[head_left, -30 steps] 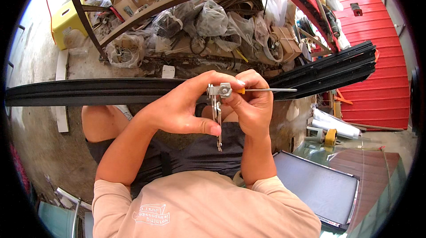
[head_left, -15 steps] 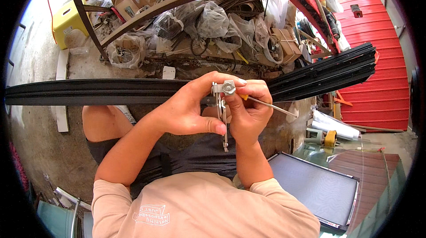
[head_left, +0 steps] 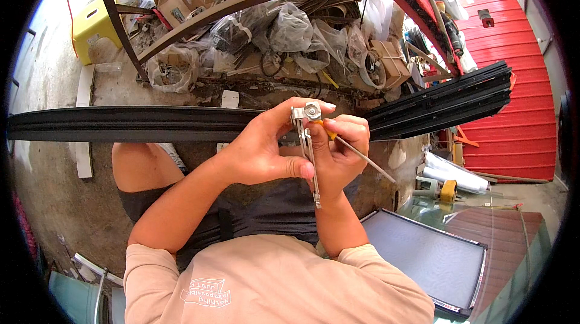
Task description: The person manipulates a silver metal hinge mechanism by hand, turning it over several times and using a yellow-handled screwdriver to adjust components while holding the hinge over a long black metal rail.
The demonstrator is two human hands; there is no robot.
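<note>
My left hand (head_left: 257,150) is closed around a slim silver metal fitting (head_left: 312,170), thumb pressed on its side. At the fitting's top is a squarish block with a round bolt-like centre, and its long flat arms hang down toward my lap. My right hand (head_left: 339,158) grips a screwdriver (head_left: 373,164) with a yellow handle, mostly hidden by the fingers. Its bare shaft points down to the right, away from the fitting. The right fingers sit close against the block; whether they touch it I cannot tell. Beyond both hands, long black profiles (head_left: 133,123) lie crosswise.
Plastic bags and cardboard boxes (head_left: 393,64) are heaped at the back beneath a metal frame (head_left: 254,5). A yellow stool (head_left: 96,31) stands far left. Red corrugated sheeting (head_left: 513,100) is on the right. A framed mesh panel (head_left: 426,263) and glass lie at lower right.
The screwdriver's shaft has tilted further downward in my right hand. The fitting's lower end has swung slightly right. Both hands keep their holds.
</note>
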